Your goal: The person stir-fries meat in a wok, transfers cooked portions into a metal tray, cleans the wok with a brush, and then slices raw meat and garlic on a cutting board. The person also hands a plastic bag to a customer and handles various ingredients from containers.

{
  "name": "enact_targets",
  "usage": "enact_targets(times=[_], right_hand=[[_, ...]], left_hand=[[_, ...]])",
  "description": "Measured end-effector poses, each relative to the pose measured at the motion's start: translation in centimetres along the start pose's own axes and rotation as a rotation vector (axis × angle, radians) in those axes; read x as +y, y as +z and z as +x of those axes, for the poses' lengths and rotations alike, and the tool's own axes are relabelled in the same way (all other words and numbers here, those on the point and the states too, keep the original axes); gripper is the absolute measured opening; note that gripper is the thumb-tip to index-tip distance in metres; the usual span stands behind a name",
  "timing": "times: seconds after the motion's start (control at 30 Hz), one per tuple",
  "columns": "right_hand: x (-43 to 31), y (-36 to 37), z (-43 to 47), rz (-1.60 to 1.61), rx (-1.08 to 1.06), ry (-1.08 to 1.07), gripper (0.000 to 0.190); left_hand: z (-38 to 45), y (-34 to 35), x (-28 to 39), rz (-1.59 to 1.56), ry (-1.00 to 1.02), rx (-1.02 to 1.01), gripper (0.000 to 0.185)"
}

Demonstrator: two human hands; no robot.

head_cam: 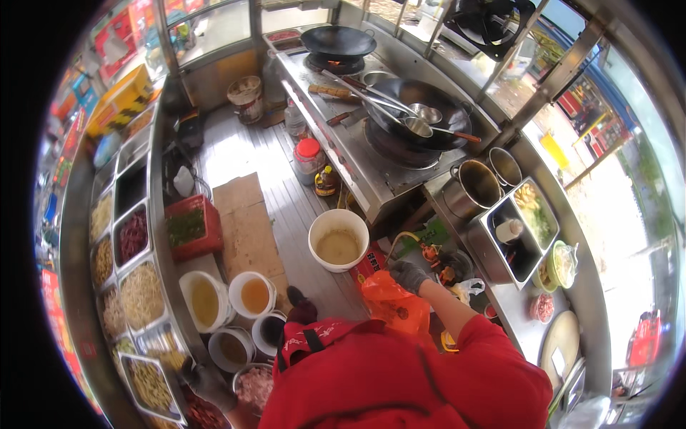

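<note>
My left hand (pixel 208 382), in a dark glove, is low at the left beside the rim of a steel pan of cut food (pixel 151 383); whether it grips the rim cannot be told. A steel bowl of raw meat (pixel 254 383) stands just right of it. My right hand (pixel 408 276), also gloved, reaches down at the top of an orange-red plastic bag (pixel 394 305); its fingers are partly hidden, so a grip is unclear. Left of that hand, a white bucket of cloudy liquid (pixel 338 242) stands on the floor.
A steel stove (pixel 343 128) with two woks (pixel 429 112) and ladles lies ahead. Pans of shredded food (pixel 142 296) line the left counter. White buckets of liquid (pixel 253 295) and a red crate of greens (pixel 194 226) are on the floor. Steel pots (pixel 471 185) stand on the right counter.
</note>
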State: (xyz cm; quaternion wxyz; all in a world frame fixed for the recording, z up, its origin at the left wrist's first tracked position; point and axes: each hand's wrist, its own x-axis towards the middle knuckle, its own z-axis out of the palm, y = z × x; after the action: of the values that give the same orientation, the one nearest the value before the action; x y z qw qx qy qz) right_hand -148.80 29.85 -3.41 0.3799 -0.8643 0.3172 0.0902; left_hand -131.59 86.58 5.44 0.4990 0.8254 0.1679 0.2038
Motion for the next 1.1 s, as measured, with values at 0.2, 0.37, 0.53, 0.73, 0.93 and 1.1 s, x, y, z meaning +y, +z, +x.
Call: enact_targets(times=[0.2, 0.37, 0.53, 0.73, 0.93, 1.1], right_hand=[[-11.8, 2.4, 13.1, 0.67, -0.192, 0.427, 0.021], [-18.2, -5.4, 21.6, 1.115, 0.089, 0.21, 0.028], [-19.3, -18.7, 36.1, 1.554, 0.736, 0.035, 0.015], [-24.7, -28.4, 56.3, 1.476, 0.498, 0.236, 0.034], [-24.5, -30.1, 66.7, 0.829, 0.277, 0.75, 0.045], [-26.4, -30.3, 65.4, 1.198, 0.831, 0.705, 0.019]], left_hand=[[14.1, 20.2, 9.4, -0.229, -0.004, -0.415, 0.025], [21.4, 38.7, 18.4, -0.332, 0.169, -0.787, 0.026], [26.7, 54.5, 23.3, 0.199, 0.726, -1.107, 0.032], [31.0, 71.9, 27.0, 0.564, 0.778, -1.456, 0.032], [37.6, 94.9, 25.0, 0.922, 0.706, -1.761, 0.035], [38.2, 119.6, 19.8, 0.62, 0.349, -1.711, 0.044]])
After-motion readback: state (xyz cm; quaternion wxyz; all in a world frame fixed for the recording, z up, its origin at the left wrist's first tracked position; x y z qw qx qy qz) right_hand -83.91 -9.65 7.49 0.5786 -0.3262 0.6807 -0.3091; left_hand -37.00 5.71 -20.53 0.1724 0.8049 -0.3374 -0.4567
